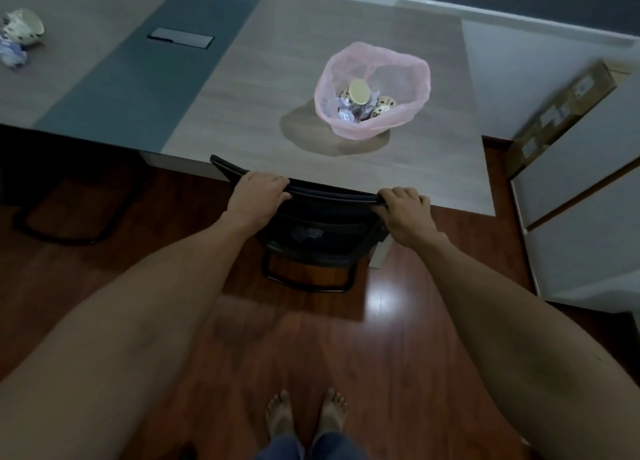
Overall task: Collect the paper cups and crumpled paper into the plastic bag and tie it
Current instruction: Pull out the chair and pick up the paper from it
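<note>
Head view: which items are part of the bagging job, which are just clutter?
Job:
pink plastic bag, open, cups and paper inside
paper cup far left on table
crumpled paper beside it

Not the job:
chair, gripped by left hand and right hand
cardboard box
table hatch

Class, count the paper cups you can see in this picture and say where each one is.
3. Two sit inside the pink plastic bag: an upturned cup and a spotted cup beside it. A third cup lies at the table's far left. Others may be hidden under the bag's crumpled paper.
</note>
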